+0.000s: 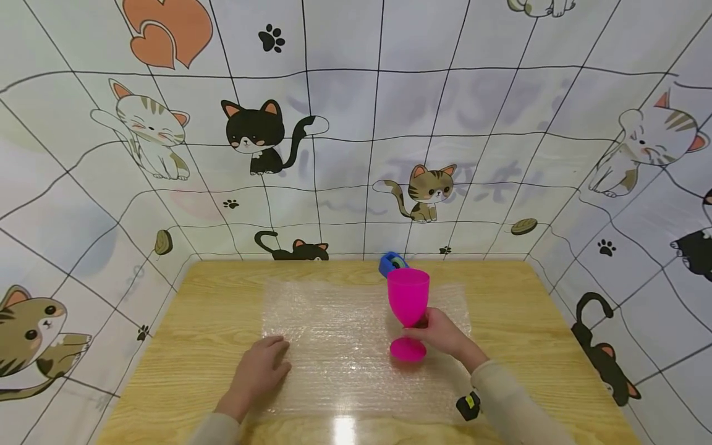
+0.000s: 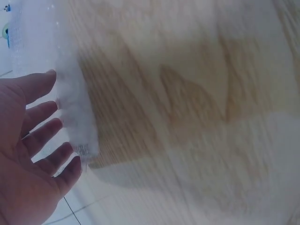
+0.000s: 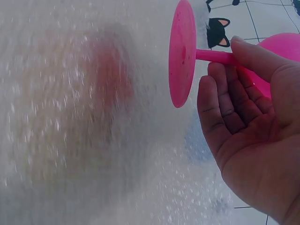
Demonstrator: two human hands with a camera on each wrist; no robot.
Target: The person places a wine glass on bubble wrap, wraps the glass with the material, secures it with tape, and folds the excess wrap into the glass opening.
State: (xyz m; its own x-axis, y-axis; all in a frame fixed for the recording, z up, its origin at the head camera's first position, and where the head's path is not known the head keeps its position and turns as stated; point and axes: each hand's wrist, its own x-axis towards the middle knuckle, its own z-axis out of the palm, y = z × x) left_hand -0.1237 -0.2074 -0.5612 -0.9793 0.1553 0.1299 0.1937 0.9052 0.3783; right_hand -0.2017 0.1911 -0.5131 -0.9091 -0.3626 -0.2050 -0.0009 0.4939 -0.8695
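A bright pink goblet (image 1: pixel 408 296) stands upright in my right hand (image 1: pixel 440 334), whose thumb and fingers pinch its stem. In the right wrist view the goblet's round foot (image 3: pixel 182 54) hangs apart from the bubble wrap (image 3: pixel 70 117), with a pinkish shadow below it. The clear bubble wrap (image 1: pixel 334 358) is spread flat over the table. My left hand (image 1: pixel 260 368) rests at the wrap's left edge with its fingers loosely extended. The left wrist view shows that hand (image 2: pixel 33 140) with slightly bent fingers by the wrap's edge (image 2: pixel 79 112), holding nothing.
Behind the goblet, at the table's back, sits a blue tape dispenser (image 1: pixel 392 262). A small black wrist strap piece with a yellow mark (image 1: pixel 468 406) lies near the right sleeve. The wooden table (image 1: pixel 512 309) is bounded by cat-printed walls (image 1: pixel 345 154) at the back and sides.
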